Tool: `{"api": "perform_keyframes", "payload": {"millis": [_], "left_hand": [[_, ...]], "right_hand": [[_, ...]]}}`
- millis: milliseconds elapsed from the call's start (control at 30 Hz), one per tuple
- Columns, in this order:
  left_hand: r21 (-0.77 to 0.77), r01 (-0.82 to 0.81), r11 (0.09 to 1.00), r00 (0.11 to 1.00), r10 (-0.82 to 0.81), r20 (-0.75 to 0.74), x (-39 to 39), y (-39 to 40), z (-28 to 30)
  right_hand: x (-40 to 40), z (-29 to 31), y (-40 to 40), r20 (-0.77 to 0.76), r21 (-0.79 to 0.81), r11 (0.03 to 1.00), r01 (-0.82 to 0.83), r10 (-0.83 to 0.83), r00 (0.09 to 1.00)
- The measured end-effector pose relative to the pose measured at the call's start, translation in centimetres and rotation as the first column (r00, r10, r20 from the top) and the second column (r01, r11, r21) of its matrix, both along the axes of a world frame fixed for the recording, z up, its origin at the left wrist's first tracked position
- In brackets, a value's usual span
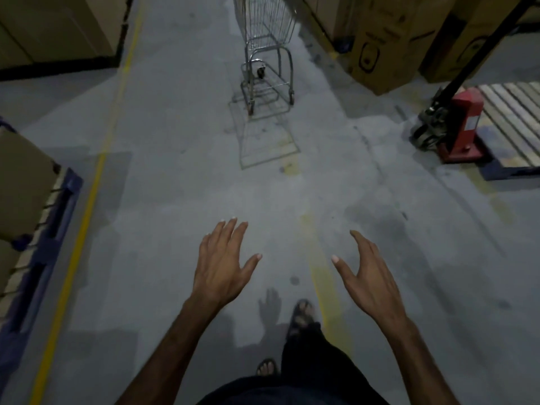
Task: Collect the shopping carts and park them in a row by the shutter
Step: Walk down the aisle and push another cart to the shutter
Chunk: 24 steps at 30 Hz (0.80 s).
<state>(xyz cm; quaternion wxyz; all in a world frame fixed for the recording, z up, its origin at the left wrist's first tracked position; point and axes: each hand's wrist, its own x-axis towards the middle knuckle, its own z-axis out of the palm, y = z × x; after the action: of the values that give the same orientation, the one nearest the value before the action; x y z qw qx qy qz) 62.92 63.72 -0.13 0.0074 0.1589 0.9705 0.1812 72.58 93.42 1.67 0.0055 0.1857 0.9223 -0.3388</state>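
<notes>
A metal wire shopping cart [267, 39] stands on the grey floor at the top middle, its basket cut off by the frame's upper edge. It is well ahead of me, out of reach. My left hand [223, 264] is held out in front with fingers straight and spread, holding nothing. My right hand [369, 271] is out beside it, palm turned inward, fingers relaxed and apart, also holding nothing. No shutter is in view.
Large cardboard boxes [385, 45] stand at the top right, and more boxes [58, 27] at the top left. A red pallet jack [461, 124] sits under a wooden pallet [517, 118] on the right. A blue pallet [43, 241] with a box lies at the left. Yellow floor lines [87, 206] run along the aisle.
</notes>
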Motion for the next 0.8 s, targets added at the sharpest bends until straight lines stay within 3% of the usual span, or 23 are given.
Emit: {"api": "perform_keyframes", "payload": {"millis": [233,533,633,800], "left_hand": [[-0.037,0.021,0.999,0.999,-0.023,-0.038,-17.2,4.2,-2.6],[-0.042,-0.086,0.995,0.986,0.079,-0.147,-40.7,10.4,2.4],[-0.012,-0.138,0.990,0.985,0.136,-0.111,-46.8,12.0,2.5],[-0.030,-0.089,0.996,0.995,0.088,-0.041,-57.5,14.3,-0.6]], "right_hand": [[-19.7,-3.5,5.2,-0.010,-0.031,0.999,-0.044,0.044,0.999],[-46.4,-0.8,13.4,-0.023,0.004,0.992,-0.128,0.128,0.992],[-53.6,0.3,15.1,-0.043,0.015,0.989,-0.144,0.145,0.989],[-63.8,-0.9,17.1,-0.004,0.038,0.990,-0.137,0.137,0.991]]}}
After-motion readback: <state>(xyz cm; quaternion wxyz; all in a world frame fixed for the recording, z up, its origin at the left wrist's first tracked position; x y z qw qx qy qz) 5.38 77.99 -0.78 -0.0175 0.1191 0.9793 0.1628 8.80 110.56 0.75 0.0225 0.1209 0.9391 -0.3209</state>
